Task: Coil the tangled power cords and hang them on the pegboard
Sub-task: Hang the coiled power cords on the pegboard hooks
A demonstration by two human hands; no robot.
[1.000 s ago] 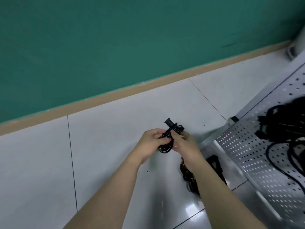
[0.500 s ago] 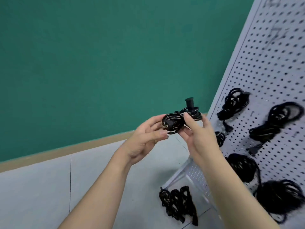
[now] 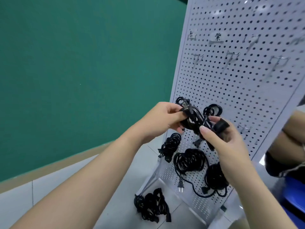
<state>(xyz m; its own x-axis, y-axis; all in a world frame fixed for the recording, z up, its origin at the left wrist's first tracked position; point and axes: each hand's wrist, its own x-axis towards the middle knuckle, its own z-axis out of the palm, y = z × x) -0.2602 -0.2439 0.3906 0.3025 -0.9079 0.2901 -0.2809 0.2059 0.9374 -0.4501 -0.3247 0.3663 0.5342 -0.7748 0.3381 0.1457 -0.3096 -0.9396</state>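
I have the coiled cord (image 3: 194,120) held up in front of the pegboard (image 3: 231,96), near its left edge and about mid-height; my left hand (image 3: 163,119) grips the end with the two-pin plug (image 3: 235,107), fingers curled round the loops; my right hand (image 3: 226,139) pinches the other end, where the connector (image 3: 220,127) sits against my fingers. The step in hand, as I judge it, is getting this bundle onto a free hook (image 3: 244,128); one stands bare just right of my right hand, and more (image 3: 231,57) sit higher up the board. To do it well I would keep the loops clamped so they cannot spring open, spread one clear eye in the coil, and slide that eye fully over the hook before letting go; a loose plug dangling could drag the bundle off. Other coils (image 3: 189,160) hang toward the board's lower left; a tangled pile (image 3: 151,205) lies on the floor (image 3: 49,187) by its foot.
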